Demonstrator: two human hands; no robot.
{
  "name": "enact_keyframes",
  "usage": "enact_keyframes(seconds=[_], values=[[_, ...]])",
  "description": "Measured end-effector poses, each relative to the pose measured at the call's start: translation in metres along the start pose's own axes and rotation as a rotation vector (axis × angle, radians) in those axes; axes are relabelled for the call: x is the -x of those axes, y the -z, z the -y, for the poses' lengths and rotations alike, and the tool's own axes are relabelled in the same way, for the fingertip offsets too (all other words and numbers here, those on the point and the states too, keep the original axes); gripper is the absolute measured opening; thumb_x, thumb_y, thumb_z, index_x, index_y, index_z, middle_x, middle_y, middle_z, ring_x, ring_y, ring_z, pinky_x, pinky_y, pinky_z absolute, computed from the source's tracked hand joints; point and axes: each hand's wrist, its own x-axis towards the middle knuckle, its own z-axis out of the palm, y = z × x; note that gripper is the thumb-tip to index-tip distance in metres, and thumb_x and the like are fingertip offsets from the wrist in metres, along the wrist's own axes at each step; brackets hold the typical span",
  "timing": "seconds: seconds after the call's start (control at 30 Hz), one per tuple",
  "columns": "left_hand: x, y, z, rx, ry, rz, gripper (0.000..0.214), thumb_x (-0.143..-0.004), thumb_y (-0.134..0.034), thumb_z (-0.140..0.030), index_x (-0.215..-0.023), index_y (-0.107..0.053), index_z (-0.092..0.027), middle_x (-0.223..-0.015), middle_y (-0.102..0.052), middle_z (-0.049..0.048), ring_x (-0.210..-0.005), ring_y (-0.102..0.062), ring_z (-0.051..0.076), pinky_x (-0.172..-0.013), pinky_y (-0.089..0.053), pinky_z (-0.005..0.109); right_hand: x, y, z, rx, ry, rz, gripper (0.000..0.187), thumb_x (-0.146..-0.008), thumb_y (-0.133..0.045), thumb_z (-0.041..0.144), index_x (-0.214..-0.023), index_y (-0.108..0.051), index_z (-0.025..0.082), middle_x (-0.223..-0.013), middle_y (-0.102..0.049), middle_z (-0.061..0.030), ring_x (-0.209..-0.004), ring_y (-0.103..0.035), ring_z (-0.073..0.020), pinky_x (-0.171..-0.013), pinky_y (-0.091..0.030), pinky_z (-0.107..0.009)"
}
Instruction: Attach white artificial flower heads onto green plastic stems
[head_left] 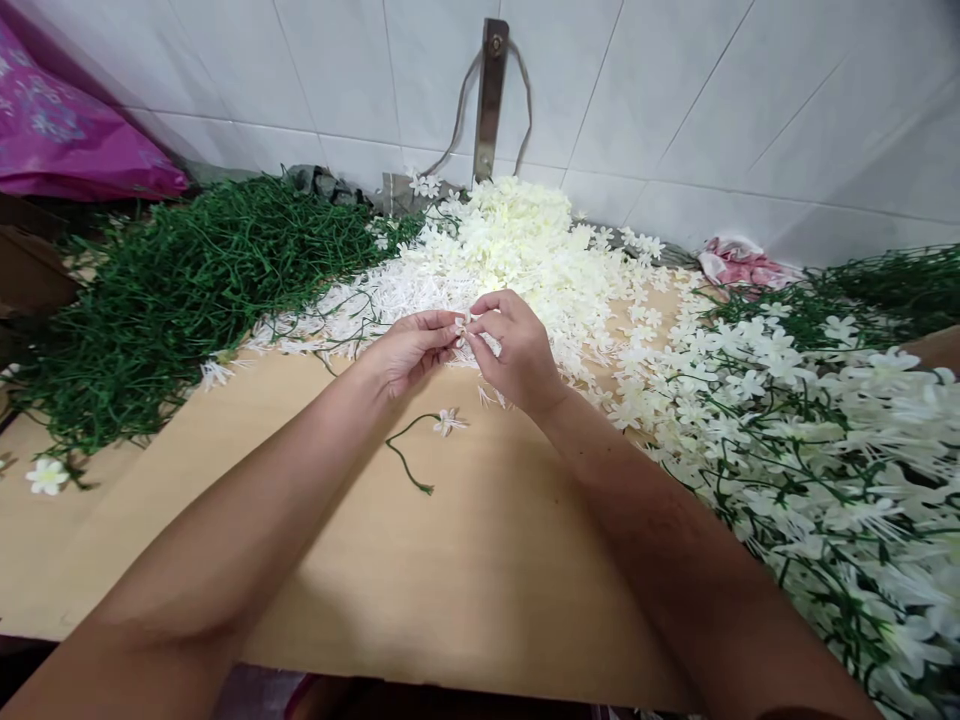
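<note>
My left hand (409, 348) and my right hand (514, 345) meet above the middle of a tan board (480, 560). Both pinch a small white artificial flower piece (462, 326) between their fingertips. A green wire stem with a white flower (427, 440) hangs or lies just below my left hand. Behind my hands lies a big heap of loose cream-white petals (517, 245) and thin white stamen pieces (375, 300).
A mound of green stems (165, 290) fills the left. Finished white flowers on green stems (825, 430) pile up at the right. One flower (46, 476) lies at the far left. Tiled wall (675, 100) behind, with a metal bracket (490, 95), pink cloth (739, 262) and magenta bag (60, 130).
</note>
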Motion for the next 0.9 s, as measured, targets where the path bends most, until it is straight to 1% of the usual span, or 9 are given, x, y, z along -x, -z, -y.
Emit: enact_keyframes(seconds=[0.17, 0.27, 0.37, 0.43, 0.53, 0.57, 0.63, 0.73, 0.9], values=[[0.003, 0.003, -0.004, -0.059, -0.028, 0.002, 0.012, -0.063, -0.071, -0.005, -0.066, -0.062, -0.013, -0.059, -0.06, -0.0024, -0.054, -0.052, 0.006, -0.057, -0.041, 0.019, -0.002, 0.002, 0.003, -0.151, -0.13, 0.015, 0.004, -0.08, -0.054, 0.016, -0.08, -0.054, 0.02, -0.094, -0.055, -0.0062, -0.089, -0.056, -0.0169, -0.076, -0.051, -0.033], [0.004, 0.002, -0.006, -0.113, -0.059, 0.008, 0.013, -0.061, -0.073, -0.007, -0.066, -0.062, -0.013, -0.061, -0.06, -0.0023, -0.057, -0.054, 0.007, -0.061, -0.041, 0.021, -0.004, 0.004, 0.006, -0.265, -0.227, 0.042, 0.016, -0.077, -0.059, 0.017, -0.093, -0.055, 0.021, -0.099, -0.055, -0.0055, -0.085, -0.056, -0.0144, -0.069, -0.052, -0.029], [0.005, 0.001, -0.007, -0.222, -0.086, 0.001, 0.012, -0.061, -0.07, -0.007, -0.066, -0.061, -0.014, -0.06, -0.058, -0.002, -0.056, -0.052, 0.007, -0.061, -0.04, 0.023, -0.005, 0.004, 0.008, -0.284, -0.215, 0.086, 0.011, -0.077, -0.059, 0.015, -0.087, -0.057, 0.02, -0.088, -0.056, -0.003, -0.076, -0.055, -0.012, -0.069, -0.05, -0.028], [0.012, 0.002, -0.009, -0.37, -0.134, -0.028, 0.008, -0.065, -0.066, -0.01, -0.068, -0.06, -0.014, -0.061, -0.057, -0.0012, -0.057, -0.051, 0.009, -0.062, -0.039, 0.024, -0.006, 0.005, 0.009, -0.272, -0.219, 0.075, 0.006, -0.076, -0.06, 0.015, -0.075, -0.056, 0.019, -0.078, -0.055, -0.0012, -0.072, -0.053, -0.0119, -0.069, -0.048, -0.028], [0.042, 0.008, -0.016, -0.815, -0.34, -0.074, 0.003, -0.07, -0.062, -0.016, -0.071, -0.06, -0.018, -0.067, -0.059, 0.0016, -0.064, -0.053, 0.014, -0.065, -0.038, 0.029, -0.009, 0.006, 0.007, -0.36, -0.362, 0.05, 0.013, -0.074, -0.063, 0.017, -0.067, -0.053, 0.019, -0.07, -0.055, 0.0005, -0.067, -0.052, -0.0112, -0.065, -0.046, -0.028], [0.057, 0.01, -0.018, -1.035, -0.437, -0.017, 0.002, -0.071, -0.062, -0.017, -0.072, -0.062, -0.019, -0.074, -0.062, 0.0033, -0.071, -0.054, 0.016, -0.069, -0.037, 0.03, -0.011, 0.007, 0.007, -0.428, -0.438, 0.054, 0.014, -0.073, -0.065, 0.018, -0.066, -0.053, 0.019, -0.068, -0.055, 0.0012, -0.065, -0.051, -0.0106, -0.063, -0.045, -0.028], [0.087, 0.016, -0.017, -1.381, -0.509, 0.208, 0.006, -0.073, -0.063, -0.022, -0.077, -0.066, -0.024, -0.085, -0.066, 0.0052, -0.082, -0.056, 0.021, -0.075, -0.036, 0.033, -0.013, 0.007, 0.005, -0.603, -0.589, 0.074, 0.019, -0.069, -0.07, 0.021, -0.064, -0.052, 0.019, -0.062, -0.054, 0.0027, -0.061, -0.05, -0.0095, -0.06, -0.044, -0.026], [0.117, 0.023, -0.001, -1.609, -0.482, 0.443, 0.014, -0.076, -0.061, -0.02, -0.086, -0.066, -0.027, -0.101, -0.067, 0.0064, -0.092, -0.058, 0.022, -0.077, -0.035, 0.033, -0.012, 0.006, 0.003, -0.88, -0.763, 0.131, 0.029, -0.059, -0.079, 0.029, -0.064, -0.052, 0.019, -0.06, -0.055, 0.0041, -0.059, -0.053, -0.0085, -0.06, -0.045, -0.025], [0.112, 0.029, 0.029, -1.683, -0.535, 0.441, 0.016, -0.083, -0.047, -0.014, -0.081, -0.061, -0.02, -0.088, -0.067, 0.0048, -0.081, -0.058, 0.019, -0.072, -0.033, 0.031, -0.003, 0.004, 0.001, -1.197, -0.938, 0.181, 0.039, -0.051, -0.085, 0.036, -0.065, -0.052, 0.017, -0.063, -0.058, 0.0046, -0.064, -0.058, -0.0073, -0.064, -0.048, -0.023]])
